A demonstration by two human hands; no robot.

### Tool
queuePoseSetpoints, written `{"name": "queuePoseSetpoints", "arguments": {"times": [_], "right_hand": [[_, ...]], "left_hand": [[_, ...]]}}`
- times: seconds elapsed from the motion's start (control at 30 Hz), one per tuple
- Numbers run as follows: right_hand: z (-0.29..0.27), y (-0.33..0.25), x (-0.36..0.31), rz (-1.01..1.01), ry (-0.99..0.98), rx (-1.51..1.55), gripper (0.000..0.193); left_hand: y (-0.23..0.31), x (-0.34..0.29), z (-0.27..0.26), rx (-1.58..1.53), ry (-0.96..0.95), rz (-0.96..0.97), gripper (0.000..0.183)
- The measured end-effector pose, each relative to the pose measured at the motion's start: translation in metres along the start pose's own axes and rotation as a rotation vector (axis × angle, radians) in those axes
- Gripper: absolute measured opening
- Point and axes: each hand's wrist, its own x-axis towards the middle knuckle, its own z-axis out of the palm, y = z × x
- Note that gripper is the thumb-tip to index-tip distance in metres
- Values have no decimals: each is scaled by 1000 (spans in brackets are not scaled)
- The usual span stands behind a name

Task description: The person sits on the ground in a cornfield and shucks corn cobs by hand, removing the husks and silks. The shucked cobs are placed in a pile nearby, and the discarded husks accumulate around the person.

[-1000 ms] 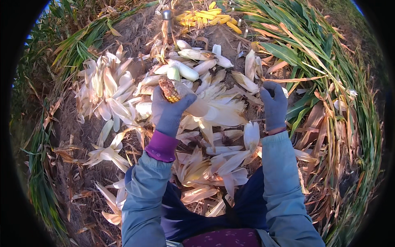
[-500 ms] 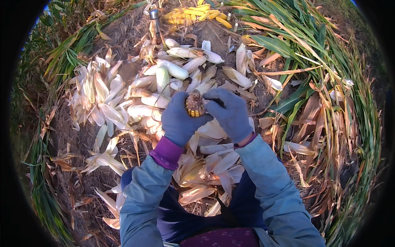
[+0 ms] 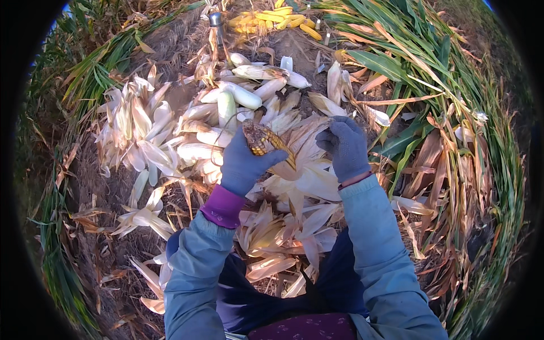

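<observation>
An ear of corn, its yellow kernels partly bared and its tip brown and ragged, is gripped in my grey-gloved left hand. Pale husk leaves spread from beside the ear toward my right hand. That hand, gloved too, has its fingers curled together at the edge of the husk and appears to pinch it; the fingertips are partly hidden. Beneath both hands lie loose, stripped husks. Just beyond them is a pile of ears still in their pale husks.
Husked yellow cobs are heaped at the far side, near a metal-capped bottle. A bunch of dry husks lies at left. Cut green and brown stalks line the right side.
My right hand has moved right, away from the ear, and husk now spreads between the hands. In my left hand the ear has tilted, showing more of its yellow side.
</observation>
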Motion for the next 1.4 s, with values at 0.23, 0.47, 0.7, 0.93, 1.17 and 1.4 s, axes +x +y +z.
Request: {"name": "queuePoseSetpoints", "arguments": {"times": [0.23, 0.47, 0.7, 0.93, 1.17, 1.4], "right_hand": [[-90, -19, 49, -55, 252, 258, 7], [-76, -19, 48, -79, 364, 184, 8], [-16, -14, 16, -438, -15, -582, 22], [33, 40, -19, -669, -469, -1157, 22], [31, 53, -19, -738, -305, -1285, 11], [-29, 8, 27, -499, 123, -1350, 16]], "left_hand": [[4, 6, -30, -467, 261, -98, 40], [-8, 11, -45, -670, 368, -170, 31], [8, 6, -36, -493, 359, -81, 38], [14, 9, -9, -602, 336, -64, 48], [4, 9, -9, -287, 343, -125, 48], [0, 11, -42, -494, 478, -218, 38]]}}
